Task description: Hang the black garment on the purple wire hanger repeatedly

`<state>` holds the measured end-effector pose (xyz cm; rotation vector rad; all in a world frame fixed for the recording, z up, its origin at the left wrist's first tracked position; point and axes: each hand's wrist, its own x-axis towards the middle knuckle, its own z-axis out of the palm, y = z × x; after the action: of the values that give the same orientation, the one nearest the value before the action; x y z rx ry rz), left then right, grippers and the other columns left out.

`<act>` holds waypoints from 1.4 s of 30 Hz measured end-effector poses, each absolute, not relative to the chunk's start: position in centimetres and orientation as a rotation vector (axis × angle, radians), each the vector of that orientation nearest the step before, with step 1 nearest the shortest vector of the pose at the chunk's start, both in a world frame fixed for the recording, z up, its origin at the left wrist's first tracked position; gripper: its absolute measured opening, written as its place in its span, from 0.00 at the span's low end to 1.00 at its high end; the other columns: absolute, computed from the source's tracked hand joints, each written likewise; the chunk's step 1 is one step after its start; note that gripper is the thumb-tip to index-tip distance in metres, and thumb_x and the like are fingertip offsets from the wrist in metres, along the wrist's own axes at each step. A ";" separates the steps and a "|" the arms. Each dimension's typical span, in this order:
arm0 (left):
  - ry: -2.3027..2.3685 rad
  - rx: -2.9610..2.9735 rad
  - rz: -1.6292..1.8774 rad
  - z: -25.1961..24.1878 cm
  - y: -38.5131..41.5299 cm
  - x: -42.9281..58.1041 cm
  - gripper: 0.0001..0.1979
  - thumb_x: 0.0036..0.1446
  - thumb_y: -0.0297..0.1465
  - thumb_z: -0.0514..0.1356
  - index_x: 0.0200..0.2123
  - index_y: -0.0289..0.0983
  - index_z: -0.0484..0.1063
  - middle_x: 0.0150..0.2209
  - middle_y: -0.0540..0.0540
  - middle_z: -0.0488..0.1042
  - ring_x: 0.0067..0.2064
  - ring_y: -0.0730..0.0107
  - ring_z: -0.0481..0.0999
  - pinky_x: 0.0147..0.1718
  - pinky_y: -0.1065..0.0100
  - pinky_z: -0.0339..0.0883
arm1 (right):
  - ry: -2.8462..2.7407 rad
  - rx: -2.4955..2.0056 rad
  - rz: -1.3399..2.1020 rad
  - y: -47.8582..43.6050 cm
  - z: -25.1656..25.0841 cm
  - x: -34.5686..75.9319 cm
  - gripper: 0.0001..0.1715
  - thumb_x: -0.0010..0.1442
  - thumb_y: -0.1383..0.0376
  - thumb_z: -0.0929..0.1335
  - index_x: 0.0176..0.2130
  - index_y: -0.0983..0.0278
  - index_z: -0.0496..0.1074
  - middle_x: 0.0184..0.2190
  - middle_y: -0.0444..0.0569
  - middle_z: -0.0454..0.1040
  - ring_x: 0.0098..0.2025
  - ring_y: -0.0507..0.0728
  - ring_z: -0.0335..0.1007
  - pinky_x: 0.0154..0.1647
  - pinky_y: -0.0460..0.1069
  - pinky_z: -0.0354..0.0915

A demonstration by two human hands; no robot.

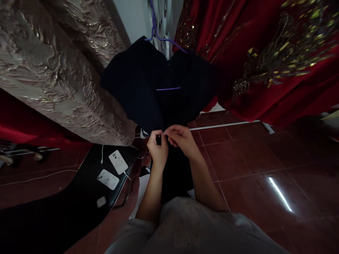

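Observation:
A dark navy garment (132, 77) hangs in front of me on a purple hanger (154, 33), its front parted so that a bit of the hanger's lower bar shows inside. My left hand (158, 148) pinches the garment's front edge low down, thumb against forefinger. Right beside it, my right hand (181, 137) has its fingertips closed on the same spot, touching or almost touching the left fingertips. Whatever small part lies between the fingertips is too dark to make out. Below the hands the dark cloth runs on downward.
A glossy black bench (87, 176) on the left holds a white phone (118, 161) with a cable, a second phone (108, 179) and a small white case (101, 201). Textured beige fabric (60, 70) hangs left, red sequinned fabric (225, 46) right. A white rack bar (225, 125) crosses the tiled floor.

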<state>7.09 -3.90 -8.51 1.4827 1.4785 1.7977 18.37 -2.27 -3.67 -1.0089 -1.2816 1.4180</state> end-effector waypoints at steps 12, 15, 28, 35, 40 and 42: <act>1.356 1.686 1.454 -10.4 -0.2 8.0 0.03 0.65 0.27 0.59 0.36 0.37 0.70 0.31 0.48 0.74 0.33 0.70 0.75 0.36 0.69 0.68 | -1.206 -0.664 0.994 5.3 10.3 17.3 0.14 0.63 0.59 0.72 0.29 0.64 0.73 0.16 0.40 0.66 0.16 0.47 0.55 0.16 0.45 0.48; 1.192 1.746 1.405 -6.5 0.9 6.4 0.03 0.65 0.26 0.62 0.41 0.38 0.73 0.35 0.47 0.79 0.37 0.69 0.79 0.40 0.68 0.71 | -1.247 -0.726 1.036 5.1 9.3 17.8 0.13 0.65 0.62 0.70 0.29 0.64 0.71 0.15 0.40 0.66 0.16 0.47 0.56 0.16 0.44 0.51; 0.974 2.251 1.576 8.3 6.1 2.6 0.13 0.68 0.42 0.63 0.45 0.39 0.77 0.38 0.46 0.76 0.46 0.60 0.80 0.50 0.60 0.73 | -1.326 -0.711 0.872 4.6 8.0 18.5 0.16 0.68 0.69 0.67 0.28 0.62 0.64 0.17 0.36 0.62 0.19 0.46 0.56 0.22 0.45 0.52; 1.054 2.513 1.488 9.6 4.2 2.3 0.13 0.70 0.40 0.61 0.44 0.34 0.75 0.38 0.47 0.72 0.44 0.64 0.78 0.50 0.60 0.71 | -1.386 -0.951 0.721 4.8 4.7 17.8 0.15 0.67 0.60 0.68 0.29 0.61 0.65 0.19 0.38 0.60 0.22 0.48 0.57 0.26 0.46 0.55; 1.109 2.287 2.001 10.0 6.2 -0.8 0.12 0.71 0.39 0.61 0.44 0.36 0.71 0.44 0.45 0.72 0.50 0.67 0.73 0.55 0.64 0.68 | -1.442 -1.136 0.608 4.7 -1.1 17.3 0.21 0.63 0.62 0.69 0.21 0.62 0.62 0.16 0.40 0.59 0.22 0.49 0.56 0.31 0.49 0.56; 1.116 1.998 2.072 9.0 7.7 -2.9 0.17 0.68 0.45 0.63 0.44 0.37 0.67 0.45 0.46 0.70 0.53 0.67 0.71 0.59 0.65 0.66 | -1.462 -1.119 0.652 4.4 -1.8 17.0 0.19 0.62 0.62 0.68 0.21 0.62 0.63 0.16 0.40 0.59 0.21 0.49 0.55 0.30 0.49 0.55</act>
<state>-2.89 7.74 8.98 1.9981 1.1157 2.0717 16.96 4.40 -1.82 -1.1188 -1.4621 0.6519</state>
